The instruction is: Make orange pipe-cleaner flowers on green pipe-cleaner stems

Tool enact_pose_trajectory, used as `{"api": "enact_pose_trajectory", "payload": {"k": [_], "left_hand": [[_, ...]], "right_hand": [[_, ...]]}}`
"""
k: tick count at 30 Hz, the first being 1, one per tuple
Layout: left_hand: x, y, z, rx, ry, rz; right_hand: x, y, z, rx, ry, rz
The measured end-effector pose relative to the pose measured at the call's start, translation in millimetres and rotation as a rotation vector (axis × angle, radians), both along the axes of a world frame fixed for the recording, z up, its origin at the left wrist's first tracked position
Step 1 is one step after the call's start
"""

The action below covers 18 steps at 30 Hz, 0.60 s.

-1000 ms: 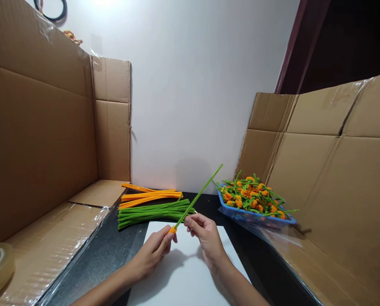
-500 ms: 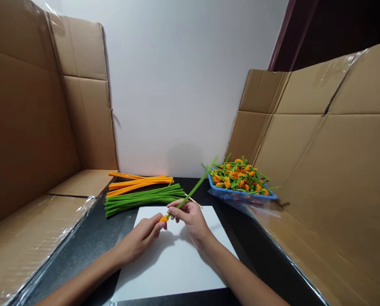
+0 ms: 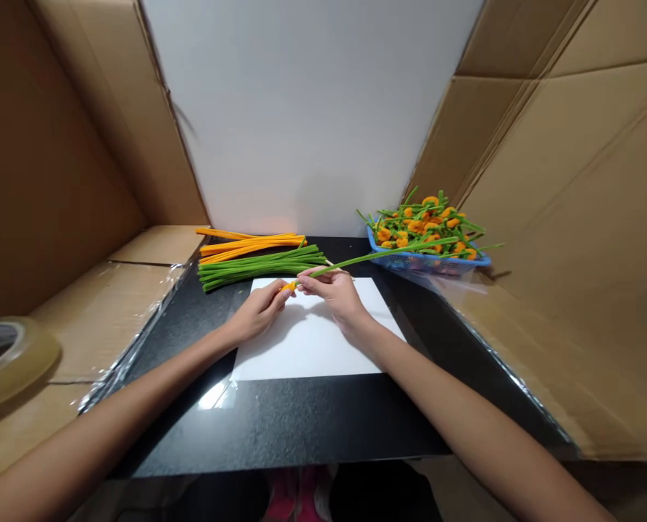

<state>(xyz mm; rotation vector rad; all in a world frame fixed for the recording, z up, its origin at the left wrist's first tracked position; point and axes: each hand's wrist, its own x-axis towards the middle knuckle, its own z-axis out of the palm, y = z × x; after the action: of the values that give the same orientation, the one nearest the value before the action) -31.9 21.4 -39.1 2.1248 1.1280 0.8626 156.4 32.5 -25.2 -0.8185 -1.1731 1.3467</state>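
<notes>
Centrally, the left hand [image 3: 258, 312] pinched a green pipe cleaner [image 3: 382, 256] at its orange end [image 3: 289, 286] — the right hand [image 3: 331, 293] gripped its stem.

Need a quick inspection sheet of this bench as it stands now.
surface: black speckled countertop with a white sheet on it.
work items: orange pipe cleaners and green pipe cleaners in separate piles beyond the sheet; orange-and-green pipe-cleaner flowers heaped in a blue plastic basket.
clutter: roll of clear tape on the cardboard at left.
hands: left hand pinches the orange end of a green pipe cleaner; right hand grips the same stem.
cables: nothing seen.
surroundings: cardboard panels on both sides, white wall ahead.
</notes>
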Motion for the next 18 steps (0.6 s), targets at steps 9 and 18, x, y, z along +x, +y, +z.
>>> {"api": "enact_pose_trajectory", "payload": {"k": [9, 18], "left_hand": [[-0.3, 0.1, -1.4, 0.033, -0.010, -0.027], [0.1, -2.6, 3.5, 0.022, 0.029, 0.056]], "right_hand": [[1.5, 1.0, -0.4, 0.002, -0.019, -0.028], [2.4, 3.1, -0.9, -0.028, 0.041, -0.113]]}}
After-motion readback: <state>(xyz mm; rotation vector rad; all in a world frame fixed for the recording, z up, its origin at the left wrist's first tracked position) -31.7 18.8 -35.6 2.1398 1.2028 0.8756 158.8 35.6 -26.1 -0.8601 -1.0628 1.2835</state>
